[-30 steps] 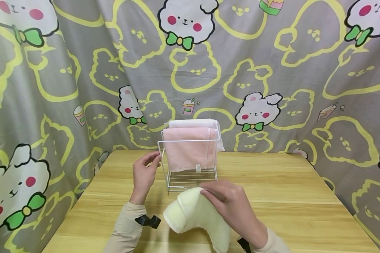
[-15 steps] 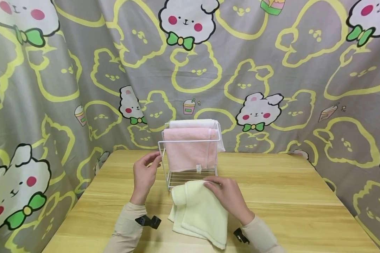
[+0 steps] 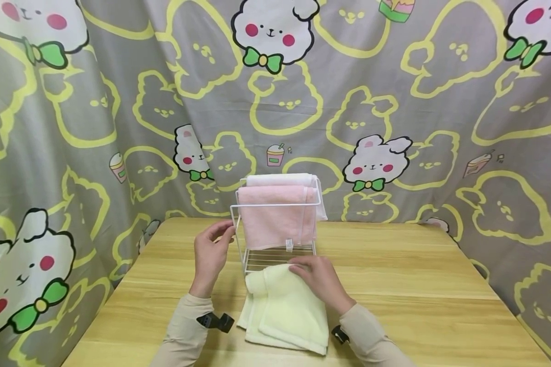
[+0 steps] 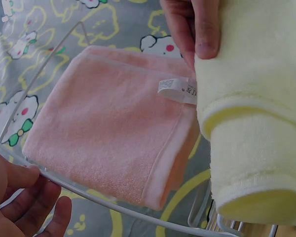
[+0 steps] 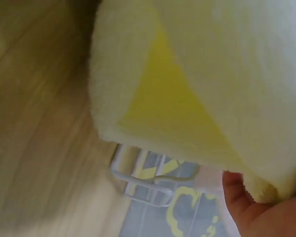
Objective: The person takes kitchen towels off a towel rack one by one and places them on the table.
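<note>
Yellow towel (image 3: 294, 311) and right hand (image 3: 323, 281) had shifted slightly leftward, towel's upper edge pinched before the white rack (image 3: 275, 205), left hand (image 3: 211, 257) gripping its side wire, pink towel (image 3: 273, 225) behind, white tag (image 4: 175, 90) too blurred for me to read.

Through the head camera I have my left forearm (image 3: 181, 329) reaching up from below, the left hand (image 3: 211, 257) further forward than the other, its thumb (image 4: 22, 175) and forefinger pinching, the remaining fingers bent. My right forearm (image 3: 372, 336) slants inward from the lower right, and there the right hand (image 3: 323, 281) pinches between thumb and fingers. Beige sleeves cover both forearms; both hands are bare.
</note>
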A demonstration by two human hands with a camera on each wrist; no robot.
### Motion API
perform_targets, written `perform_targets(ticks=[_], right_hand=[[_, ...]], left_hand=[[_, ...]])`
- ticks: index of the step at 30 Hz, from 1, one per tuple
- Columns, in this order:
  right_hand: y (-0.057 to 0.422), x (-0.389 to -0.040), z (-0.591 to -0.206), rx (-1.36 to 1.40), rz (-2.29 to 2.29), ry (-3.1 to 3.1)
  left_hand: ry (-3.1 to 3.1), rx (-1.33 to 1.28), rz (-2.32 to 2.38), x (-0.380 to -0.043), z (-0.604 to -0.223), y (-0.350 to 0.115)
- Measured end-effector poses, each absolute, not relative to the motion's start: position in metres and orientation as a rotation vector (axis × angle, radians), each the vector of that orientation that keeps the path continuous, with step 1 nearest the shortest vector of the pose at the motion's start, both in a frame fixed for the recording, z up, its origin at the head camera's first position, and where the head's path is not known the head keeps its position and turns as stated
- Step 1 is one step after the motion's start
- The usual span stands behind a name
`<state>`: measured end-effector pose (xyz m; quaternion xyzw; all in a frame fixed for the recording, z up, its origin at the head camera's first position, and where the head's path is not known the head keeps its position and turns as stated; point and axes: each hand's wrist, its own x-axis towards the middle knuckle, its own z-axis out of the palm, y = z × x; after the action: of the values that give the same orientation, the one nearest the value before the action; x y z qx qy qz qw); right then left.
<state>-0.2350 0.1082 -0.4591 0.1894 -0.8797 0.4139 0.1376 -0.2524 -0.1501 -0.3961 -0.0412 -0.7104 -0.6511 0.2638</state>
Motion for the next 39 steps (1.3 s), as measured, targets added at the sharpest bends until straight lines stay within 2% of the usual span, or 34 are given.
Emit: perform_targets(ticks=[14, 21, 29, 39], right_hand=[[0.105, -0.246, -0.477, 0.613, 0.992, -2.555], [0.100, -0.242, -0.478, 0.697, 0.930, -2.570], [0.099, -0.238, -0.482, 0.664, 0.875, -2.613], [0.106, -0.236, -0.459, 0.624, 0.932, -2.531]], left_hand=[[-1.943, -0.080, -1.787, -0.252, -0.395, -0.151], [-1.932, -0.082, -1.779, -0.253, -0.395, -0.151], [-1.940, -0.083, -1.787, -0.253, -0.396, -0.152], [-1.939, -0.102, -1.768, -0.254, -0.397, -0.151]])
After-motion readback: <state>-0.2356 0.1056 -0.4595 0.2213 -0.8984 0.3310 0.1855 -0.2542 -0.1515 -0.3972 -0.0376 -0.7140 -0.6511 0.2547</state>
